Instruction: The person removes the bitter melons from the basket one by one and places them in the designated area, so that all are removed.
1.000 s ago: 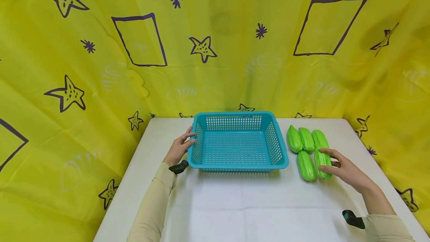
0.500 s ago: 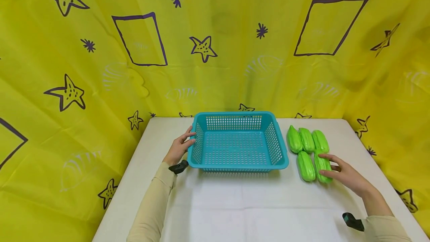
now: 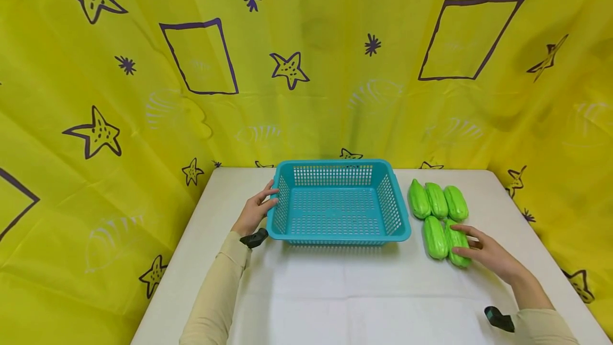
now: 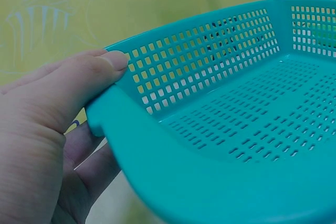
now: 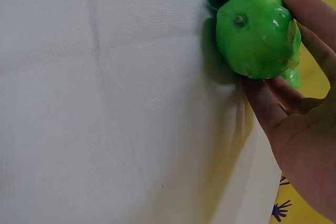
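My left hand holds the left rim of a turquoise plastic basket; in the left wrist view the thumb lies over the rim with fingers below, outside the wall. The basket is perforated and has nothing inside. To its right, several glossy green, ridged, papaya-like fruits lie in two rows. My right hand grips the front right fruit, thumb and fingers on opposite sides. Its rounded end with a small stem stub shows in the right wrist view. Left of it, a neighbouring fruit lies close alongside.
Three more green fruits form the back row, with one behind the gripped fruit. A white-covered table extends in front of the basket. Yellow curtains with starfish drawings hang behind and at both sides.
My right hand has drawn the gripped fruit toward the front and slightly left, beside its neighbour and away from the fruit behind. My left hand and the basket have stayed put.
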Available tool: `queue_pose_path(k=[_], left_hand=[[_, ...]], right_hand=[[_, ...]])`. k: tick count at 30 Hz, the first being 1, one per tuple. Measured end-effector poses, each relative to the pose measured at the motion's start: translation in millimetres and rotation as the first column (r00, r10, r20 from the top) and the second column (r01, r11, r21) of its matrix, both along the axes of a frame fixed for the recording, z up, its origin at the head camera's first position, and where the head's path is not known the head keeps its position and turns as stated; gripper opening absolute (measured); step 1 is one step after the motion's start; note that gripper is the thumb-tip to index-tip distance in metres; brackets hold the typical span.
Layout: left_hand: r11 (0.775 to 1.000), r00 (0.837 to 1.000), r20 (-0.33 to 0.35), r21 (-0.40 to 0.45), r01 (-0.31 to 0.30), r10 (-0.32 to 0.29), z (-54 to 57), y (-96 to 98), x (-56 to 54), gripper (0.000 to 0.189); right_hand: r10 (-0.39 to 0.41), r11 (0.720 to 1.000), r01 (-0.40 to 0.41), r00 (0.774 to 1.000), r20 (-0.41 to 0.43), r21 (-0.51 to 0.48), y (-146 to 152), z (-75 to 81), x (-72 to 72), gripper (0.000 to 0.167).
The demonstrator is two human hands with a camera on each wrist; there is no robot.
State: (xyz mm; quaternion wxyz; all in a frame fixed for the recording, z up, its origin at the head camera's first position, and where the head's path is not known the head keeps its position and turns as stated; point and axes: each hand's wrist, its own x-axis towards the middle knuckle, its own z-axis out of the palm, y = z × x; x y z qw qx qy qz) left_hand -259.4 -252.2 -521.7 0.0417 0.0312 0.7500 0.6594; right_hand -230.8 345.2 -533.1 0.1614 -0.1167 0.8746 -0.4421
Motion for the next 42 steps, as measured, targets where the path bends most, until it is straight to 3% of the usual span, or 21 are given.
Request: queue_pose_path(k=[13, 42], left_hand=[[1.0, 1.0, 0.008, 0.005, -0.012, 0.012, -0.8, -0.1, 1.6, 0.045], [1.0, 1.0, 0.009, 0.005, -0.002, 0.002, 0.2, -0.5, -0.1, 0.045]], right_hand=[[-0.005, 1.0, 0.005, 1.0, -0.022, 0.01, 0.1, -6.5, -4.7, 0.066], [-0.017, 1.0, 0.017, 0.999, -0.049, 0.005, -1.7, -3.8, -5.0, 0.063]])
